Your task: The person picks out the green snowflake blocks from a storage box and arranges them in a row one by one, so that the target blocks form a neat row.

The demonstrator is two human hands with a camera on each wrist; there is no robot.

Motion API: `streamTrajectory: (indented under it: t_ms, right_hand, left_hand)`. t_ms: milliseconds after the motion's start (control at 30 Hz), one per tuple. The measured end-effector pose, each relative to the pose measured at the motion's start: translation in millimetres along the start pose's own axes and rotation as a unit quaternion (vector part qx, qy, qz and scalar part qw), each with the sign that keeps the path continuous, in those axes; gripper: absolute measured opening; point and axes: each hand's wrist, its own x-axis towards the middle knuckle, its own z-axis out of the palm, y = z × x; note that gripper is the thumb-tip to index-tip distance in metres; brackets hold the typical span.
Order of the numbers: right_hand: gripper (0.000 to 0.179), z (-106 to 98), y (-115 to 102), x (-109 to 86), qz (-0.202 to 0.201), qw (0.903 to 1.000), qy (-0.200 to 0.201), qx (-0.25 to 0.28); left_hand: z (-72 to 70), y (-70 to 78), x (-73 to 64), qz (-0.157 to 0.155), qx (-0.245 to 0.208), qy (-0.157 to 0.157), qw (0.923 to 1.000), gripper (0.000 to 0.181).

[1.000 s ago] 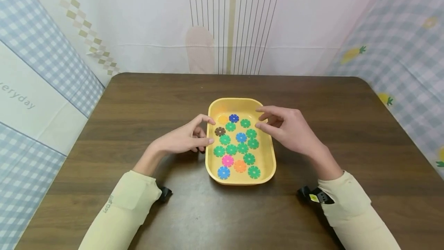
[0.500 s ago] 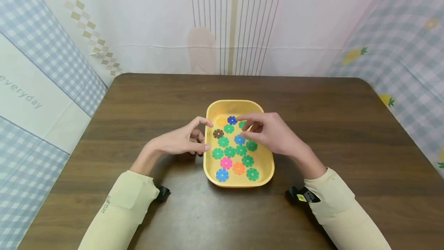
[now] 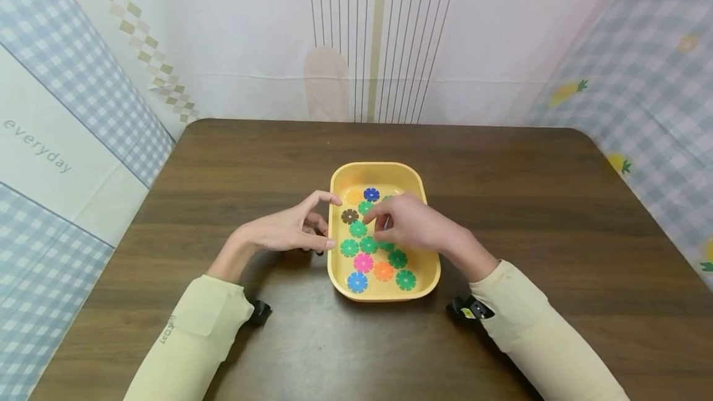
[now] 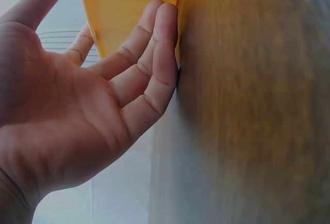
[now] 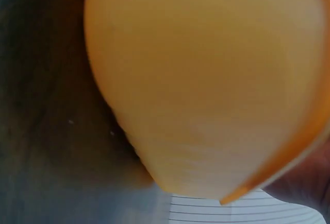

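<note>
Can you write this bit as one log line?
left hand: at yellow tray's left side; right hand: over tray, fingers bent; coloured discs: inside tray; tray: on table

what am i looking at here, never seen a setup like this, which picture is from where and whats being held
There is no robot here: a person works with two bare hands. The wide picture comes from a camera on the head, looking forward and down. The other two come from cameras on the wrists: the left one shows a palm beside the tray's wall, the right one mostly that wall up close.

On the brown table stands a yellow tray with small notched discs in it, many green, others blue, pink, orange or brown.

The left hand is at the tray's left side. The right hand reaches over the discs and hides some. Neither can be seen holding a disc.
</note>
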Motion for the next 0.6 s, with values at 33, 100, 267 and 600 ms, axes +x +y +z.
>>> streamTrajectory:
  t_ms: [33, 100, 267, 600]
  right_hand:
    - [0.029, 1.9, 0.2, 1.5, -0.004, 0.9999, -0.009, -0.013]
    - [0.027, 5.3, 0.6, 3.8, -0.011, 0.9993, -0.02, -0.031]
    - [0.027, 10.5, 0.3, 8.2, -0.005, 0.9983, -0.032, -0.049]
    - [0.034, 15.4, -1.3, 12.2, 0.032, 0.9967, -0.044, -0.06]
  left_hand:
    - [0.1, 0.2, -0.1, -0.002, 0.001, 0.0, 1.0, 0.075]
    - [0.5, 1.2, -0.1, -0.007, 0.004, 0.0, 1.0, 0.074]
    - [0.4, 2.8, 0.0, -0.017, 0.016, 0.004, 0.9997, 0.072]
    - [-0.5, 0.5, -0.9, -0.031, 0.027, 0.009, 0.9991, 0.072]
